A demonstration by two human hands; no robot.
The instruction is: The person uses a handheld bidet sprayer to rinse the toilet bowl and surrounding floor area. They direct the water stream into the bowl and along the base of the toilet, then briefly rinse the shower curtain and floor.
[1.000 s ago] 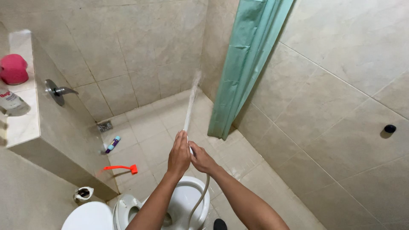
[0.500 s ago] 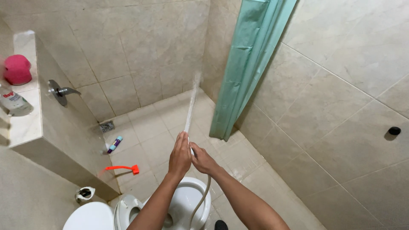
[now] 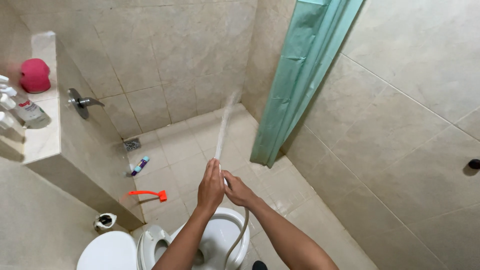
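Across the last second little shifts: both hands keep their place above the toilet bowl (image 3: 235, 235), and the water jet (image 3: 223, 125) goes on running up and away toward the far end of the shower floor (image 3: 185, 150), its far end now fading high against the back wall rather than lower down, so the aim seems to have lifted slightly; the view itself has drifted a touch, and the spraying looks to be in full flow, not starting or ending; the left hand (image 3: 211, 186) is curled closed, fingers together, around the sprayer head, which is all but hidden inside the grip; the right hand (image 3: 239, 190) sits just beside it, touching it, fingers bent and closed round the same part or the top of the hose, though which of the two I cannot tell; the grey hose (image 3: 239, 237) hangs from the hands down across the bowl's rim; on the shower floor, an orange brush (image 3: 148, 194) lies near the foot of the low dividing wall (image 3: 90, 160), a small purple and white bottle (image 3: 140, 165) lies further in near the floor drain (image 3: 132, 145); the green curtain (image 3: 300, 75) hangs at the floor's right edge.
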